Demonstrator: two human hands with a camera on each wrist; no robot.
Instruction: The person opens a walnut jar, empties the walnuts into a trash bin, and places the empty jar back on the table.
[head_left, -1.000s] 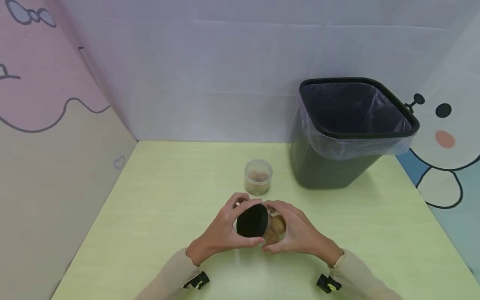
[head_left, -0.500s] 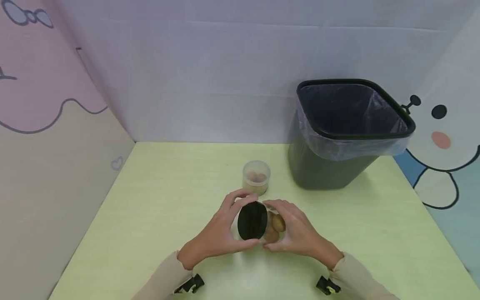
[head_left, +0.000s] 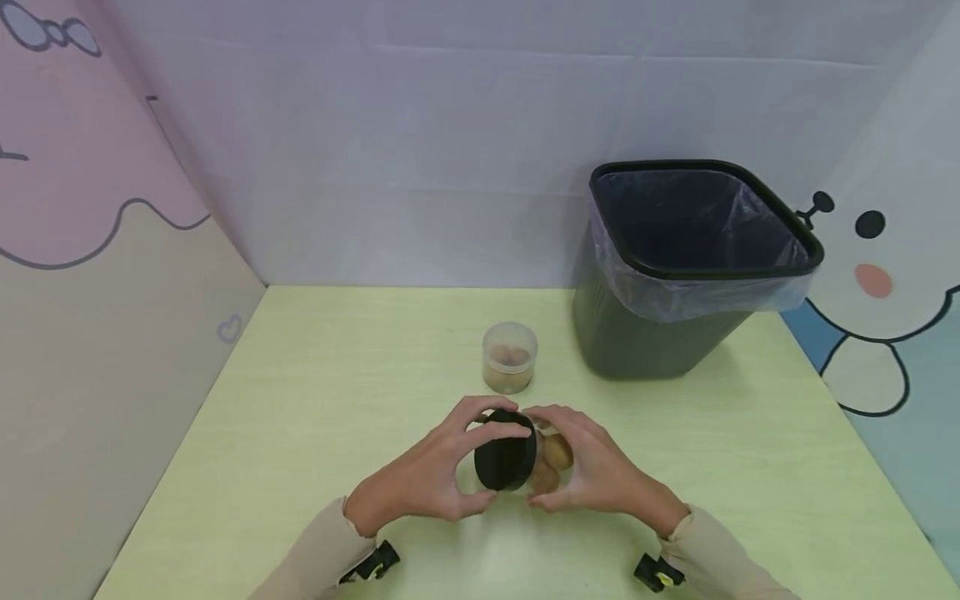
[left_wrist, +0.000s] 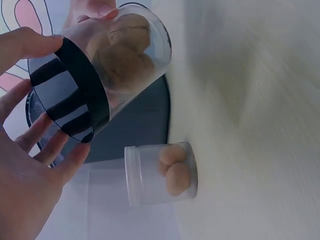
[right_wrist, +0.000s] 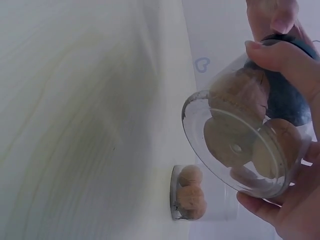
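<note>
Between the hands, clear of the table in the wrist views, is a tilted clear jar with a black screw lid. Several brown walnuts lie inside it. My left hand grips the lid by its edge, thumb on one side and fingertips on the other. Around the jar's body, toward its base, my right hand is wrapped, thumb and fingers on opposite sides. The lid is seated on the jar's mouth. Part of the body is hidden behind the right hand.
Just beyond the hands stands a small clear tub with a few round brown nuts in it. A grey bin with a plastic liner stands at the back right of the pale table. Walls with painted figures enclose the table.
My left fingers have shifted their grip around the black lid, the hand moving slightly left and its thumb lower. The right hand still holds the jar in nearly the same place.
</note>
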